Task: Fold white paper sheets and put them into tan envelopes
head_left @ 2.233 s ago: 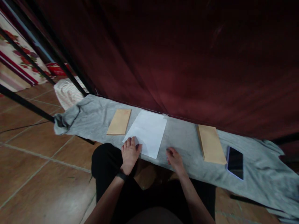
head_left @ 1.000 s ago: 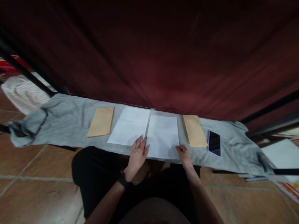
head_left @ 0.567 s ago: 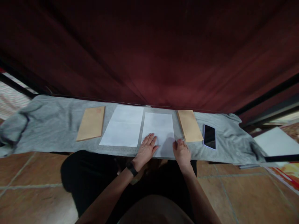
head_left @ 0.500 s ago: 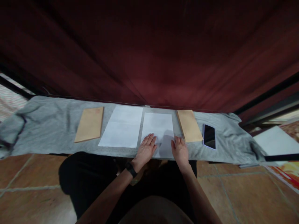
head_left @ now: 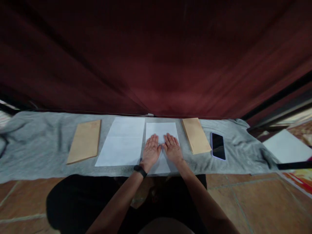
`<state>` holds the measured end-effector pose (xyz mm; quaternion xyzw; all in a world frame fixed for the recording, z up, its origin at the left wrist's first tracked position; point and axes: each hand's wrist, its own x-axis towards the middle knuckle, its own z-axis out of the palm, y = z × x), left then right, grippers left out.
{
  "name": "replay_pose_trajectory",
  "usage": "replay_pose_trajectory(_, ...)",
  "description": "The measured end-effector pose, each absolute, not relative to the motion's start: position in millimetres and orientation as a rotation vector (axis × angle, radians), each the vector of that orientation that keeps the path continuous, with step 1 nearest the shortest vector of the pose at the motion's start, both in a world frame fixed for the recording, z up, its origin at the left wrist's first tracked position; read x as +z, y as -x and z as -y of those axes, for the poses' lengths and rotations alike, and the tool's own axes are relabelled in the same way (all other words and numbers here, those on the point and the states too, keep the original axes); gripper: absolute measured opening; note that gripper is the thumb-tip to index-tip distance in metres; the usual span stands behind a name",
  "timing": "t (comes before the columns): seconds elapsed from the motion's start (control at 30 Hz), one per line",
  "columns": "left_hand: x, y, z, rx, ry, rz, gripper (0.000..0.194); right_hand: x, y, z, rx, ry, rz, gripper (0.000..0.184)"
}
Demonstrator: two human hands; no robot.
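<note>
A white sheet of paper [head_left: 161,128] lies in front of me on the grey cloth, partly covered by both hands. My left hand [head_left: 151,150], with a dark band on its wrist, rests flat on the left side of that sheet, fingers stretched forward. Flat on the right side is my right hand [head_left: 172,148], its fingers slightly apart. The two thumbs nearly meet. Just left of this sheet lies a larger stack or sheet of white paper [head_left: 122,146] with a faint crease across it. Neither hand grips anything.
Brown envelopes [head_left: 85,141] lie at the left, and a stack of brown envelopes [head_left: 197,136] at the right. Beyond it is a phone [head_left: 218,146]. Grey cloth [head_left: 44,143] covers the narrow table. A dark red curtain [head_left: 156,65] hangs behind.
My right hand has moved left and forward from the sheet's right edge onto its surface. My left hand has slid a little forward over the sheet. The view has shifted slightly.
</note>
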<state>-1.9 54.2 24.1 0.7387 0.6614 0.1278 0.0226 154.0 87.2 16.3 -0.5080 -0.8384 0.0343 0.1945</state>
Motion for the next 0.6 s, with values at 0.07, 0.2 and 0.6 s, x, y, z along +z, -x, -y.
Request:
replay_pose_trajectory(0.07,21.2,4.1,-50.9,0.418,-2.282,-2.076,0.059,11.7,-165.0,-85.5,0.037,1.479,2.305,0.055)
replay_pose_trajectory(0.2,18.6,12.9,-44.9,0.49,-2.261,-2.127,0.06,6.3,-193.3,-77.3,0.012,1.52,2.266,0.058)
replay_pose_trajectory(0.6,29.3,-28.2,-1.5,0.48,-2.41,-1.926,0.059,23.3,-179.3,-21.0,0.126,1.4,2.384,0.054)
